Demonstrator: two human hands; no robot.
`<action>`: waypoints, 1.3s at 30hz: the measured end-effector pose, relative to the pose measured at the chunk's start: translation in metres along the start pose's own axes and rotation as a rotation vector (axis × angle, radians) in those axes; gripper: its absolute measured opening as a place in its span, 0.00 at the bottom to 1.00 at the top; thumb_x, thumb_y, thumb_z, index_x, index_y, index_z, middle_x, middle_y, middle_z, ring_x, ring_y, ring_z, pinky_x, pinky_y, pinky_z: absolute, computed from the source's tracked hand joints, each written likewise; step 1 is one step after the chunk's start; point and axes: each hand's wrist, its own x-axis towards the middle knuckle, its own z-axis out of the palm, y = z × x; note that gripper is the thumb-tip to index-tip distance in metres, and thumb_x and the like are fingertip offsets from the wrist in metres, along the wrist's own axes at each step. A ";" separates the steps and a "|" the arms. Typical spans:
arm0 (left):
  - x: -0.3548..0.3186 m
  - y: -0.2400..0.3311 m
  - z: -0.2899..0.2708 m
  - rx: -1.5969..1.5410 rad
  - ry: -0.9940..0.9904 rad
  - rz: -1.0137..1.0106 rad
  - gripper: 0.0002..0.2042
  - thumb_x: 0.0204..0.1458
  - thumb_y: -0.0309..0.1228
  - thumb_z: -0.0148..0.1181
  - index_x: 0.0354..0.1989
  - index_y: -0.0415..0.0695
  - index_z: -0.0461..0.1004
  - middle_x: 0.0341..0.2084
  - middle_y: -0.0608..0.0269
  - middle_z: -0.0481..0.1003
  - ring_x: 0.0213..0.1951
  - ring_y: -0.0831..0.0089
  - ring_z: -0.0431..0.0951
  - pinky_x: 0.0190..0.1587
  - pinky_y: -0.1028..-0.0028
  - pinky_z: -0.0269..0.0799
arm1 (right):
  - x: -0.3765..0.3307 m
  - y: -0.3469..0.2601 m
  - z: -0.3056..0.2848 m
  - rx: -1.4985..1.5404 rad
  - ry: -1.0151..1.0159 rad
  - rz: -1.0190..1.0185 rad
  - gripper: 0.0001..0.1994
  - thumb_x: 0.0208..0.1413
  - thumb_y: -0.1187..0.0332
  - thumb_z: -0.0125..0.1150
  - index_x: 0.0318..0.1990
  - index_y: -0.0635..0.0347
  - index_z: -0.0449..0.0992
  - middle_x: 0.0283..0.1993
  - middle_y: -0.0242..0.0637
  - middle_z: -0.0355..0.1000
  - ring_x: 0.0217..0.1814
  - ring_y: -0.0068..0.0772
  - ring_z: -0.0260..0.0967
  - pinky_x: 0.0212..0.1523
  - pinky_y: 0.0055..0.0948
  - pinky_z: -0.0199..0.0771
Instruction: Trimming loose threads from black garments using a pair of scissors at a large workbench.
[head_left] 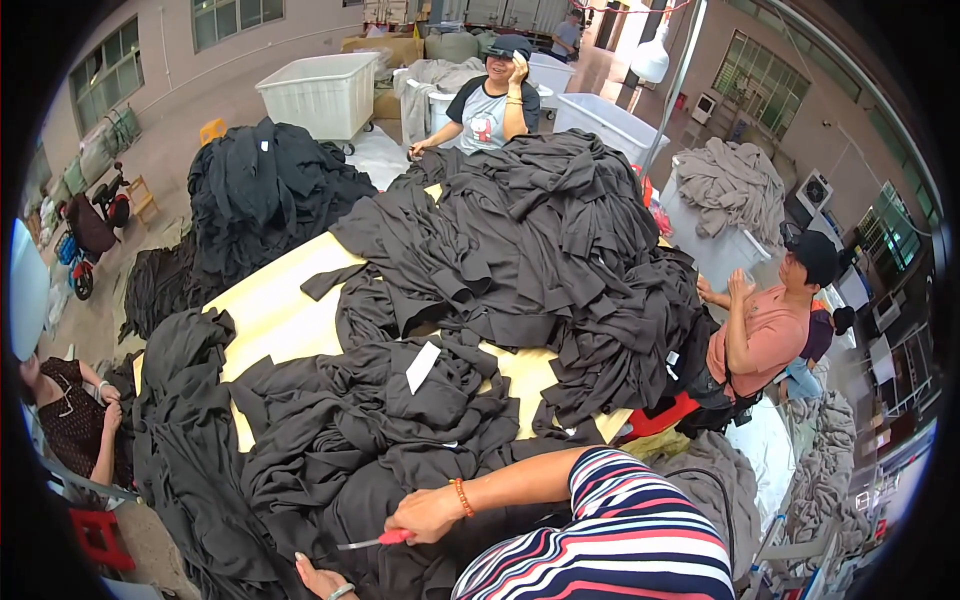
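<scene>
My right hand point(425, 515), with an orange beaded bracelet at the wrist, is closed round the red handle of a small tool point(394, 537). A thin metal blade points left from it, just above the dark cloth; its exact kind is unclear. At the lower edge my left hand point(322, 580) has its fingers at the dark garment point(370, 500) in front of me and seems to pinch its cloth. Part of that hand is cut off by the picture's edge. A white slip point(423, 367) lies on the cloth beyond my hands.
A big heap of dark garments point(540, 230) covers much of the yellow table point(275, 310). More dark cloth point(265, 195) is piled at far left. Co-workers stand at the far side point(490, 105), the right point(765, 325) and the left point(75, 410). White bins point(320, 95) stand behind.
</scene>
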 end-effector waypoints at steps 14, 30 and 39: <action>-0.111 0.035 -0.175 0.374 -0.605 0.231 0.20 0.52 0.36 0.55 0.51 0.38 0.68 0.45 0.42 0.68 0.46 0.52 0.70 0.52 0.62 0.63 | -0.006 -0.014 -0.052 0.249 0.457 -0.070 0.03 0.46 0.74 0.55 0.28 0.62 0.68 0.27 0.48 0.69 0.34 0.53 0.69 0.33 0.45 0.69; -0.164 -0.013 -0.190 0.856 0.068 -0.070 0.11 0.52 0.29 0.59 0.42 0.37 0.74 0.34 0.53 0.78 0.37 0.71 0.78 0.43 0.72 0.72 | -0.030 0.016 0.011 -0.131 -0.333 0.203 0.17 0.54 0.61 0.57 0.48 0.61 0.70 0.35 0.53 0.75 0.42 0.59 0.71 0.45 0.48 0.70; -0.085 0.033 -0.058 1.131 -0.163 0.628 0.33 0.46 0.39 0.66 0.60 0.39 0.61 0.48 0.46 0.70 0.53 0.50 0.67 0.56 0.58 0.61 | -0.065 0.012 -0.002 0.135 -0.171 0.177 0.26 0.53 0.66 0.62 0.59 0.61 0.65 0.50 0.47 0.67 0.52 0.47 0.68 0.53 0.34 0.66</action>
